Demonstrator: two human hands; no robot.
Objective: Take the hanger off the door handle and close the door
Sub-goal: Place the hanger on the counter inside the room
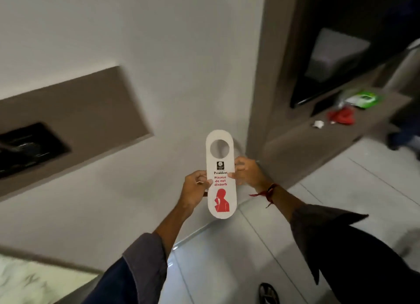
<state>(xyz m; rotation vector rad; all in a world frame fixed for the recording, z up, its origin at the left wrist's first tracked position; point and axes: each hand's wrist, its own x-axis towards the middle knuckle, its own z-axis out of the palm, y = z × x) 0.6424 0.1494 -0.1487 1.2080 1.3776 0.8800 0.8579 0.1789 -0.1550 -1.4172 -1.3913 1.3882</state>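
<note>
Standing spot: I face a white wall over a pale tiled floor.
Wall panel: a brown inset panel sits to my left, with a dark recess in it.
Shelf: a brown ledge at right carries red, green and white clutter, too blurred to identify.
Hanger: the white "Please do not disturb" hanger stands upright between my hands, hole at top, off any handle.
Left hand: my left hand pinches its left edge.
Right hand: my right hand pinches its right edge; a red thread circles that wrist.
</note>
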